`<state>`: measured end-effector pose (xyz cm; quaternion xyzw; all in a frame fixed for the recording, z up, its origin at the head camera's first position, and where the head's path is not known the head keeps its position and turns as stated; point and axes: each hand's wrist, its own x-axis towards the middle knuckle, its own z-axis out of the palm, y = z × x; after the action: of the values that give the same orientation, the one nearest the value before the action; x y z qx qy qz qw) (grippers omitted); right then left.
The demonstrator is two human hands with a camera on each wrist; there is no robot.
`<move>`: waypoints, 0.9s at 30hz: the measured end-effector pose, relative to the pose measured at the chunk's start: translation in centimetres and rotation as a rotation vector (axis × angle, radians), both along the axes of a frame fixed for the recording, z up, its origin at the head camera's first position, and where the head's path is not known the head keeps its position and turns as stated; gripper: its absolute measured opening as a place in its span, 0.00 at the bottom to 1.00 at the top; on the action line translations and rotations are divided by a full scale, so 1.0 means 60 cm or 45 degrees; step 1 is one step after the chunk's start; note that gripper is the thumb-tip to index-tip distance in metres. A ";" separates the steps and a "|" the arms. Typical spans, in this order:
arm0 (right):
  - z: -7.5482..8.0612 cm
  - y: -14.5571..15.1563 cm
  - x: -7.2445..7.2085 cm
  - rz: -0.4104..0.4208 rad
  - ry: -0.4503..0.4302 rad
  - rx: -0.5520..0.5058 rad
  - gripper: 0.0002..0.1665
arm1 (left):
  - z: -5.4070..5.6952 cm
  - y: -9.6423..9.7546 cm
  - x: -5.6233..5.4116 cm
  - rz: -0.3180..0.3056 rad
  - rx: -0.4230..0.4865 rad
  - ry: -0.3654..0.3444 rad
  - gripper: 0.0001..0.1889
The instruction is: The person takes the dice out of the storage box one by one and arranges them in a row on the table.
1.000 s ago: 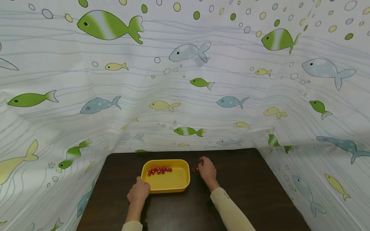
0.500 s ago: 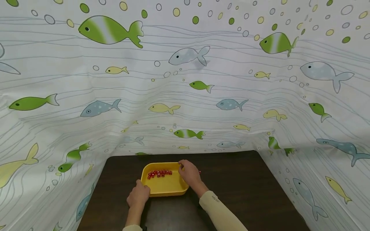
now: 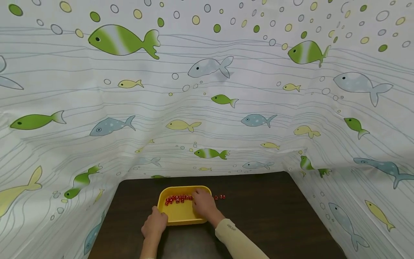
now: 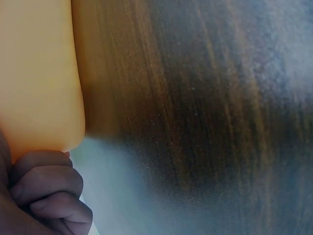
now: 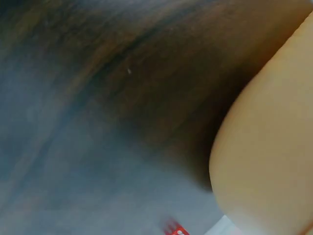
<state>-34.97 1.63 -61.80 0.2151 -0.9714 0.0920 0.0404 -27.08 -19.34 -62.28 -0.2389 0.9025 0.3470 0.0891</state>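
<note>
A shallow yellow tray stands on the dark table with several small red dice lined up along its far side. My left hand grips the tray's near left corner; the left wrist view shows its curled fingers against the rim. Over the tray's right half is my right hand, its fingertips beside the right end of the dice row. Whether it pinches a die is hidden by the hand itself. Outside the tray, just past its right wall, lie loose red dice.
The dark wooden table extends to both sides of the tray. A white cloth with printed fish hangs behind and around it. At the bottom of the right wrist view a red die is partly visible near the tray's wall.
My right hand has moved left from the loose dice on the table, over the tray's right rim, to the end of the dice row. The left hand keeps its hold on the tray.
</note>
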 end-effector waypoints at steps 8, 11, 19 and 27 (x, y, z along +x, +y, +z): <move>-0.004 -0.006 -0.004 -0.017 -0.021 0.088 0.15 | 0.002 0.000 0.000 0.000 -0.011 0.006 0.26; -0.007 -0.008 -0.004 -0.017 -0.046 0.100 0.14 | 0.004 0.000 0.001 -0.013 -0.008 -0.008 0.26; -0.008 -0.014 0.001 -0.037 -0.070 0.058 0.12 | 0.003 0.002 0.004 -0.011 -0.007 -0.009 0.25; -0.004 -0.022 -0.001 -0.046 -0.138 -0.062 0.11 | 0.002 0.001 0.004 -0.007 -0.017 -0.001 0.26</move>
<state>-35.01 0.31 -62.02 0.1910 -0.9734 0.1263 -0.0054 -26.82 -19.27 -62.17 -0.2373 0.9054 0.3407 0.0890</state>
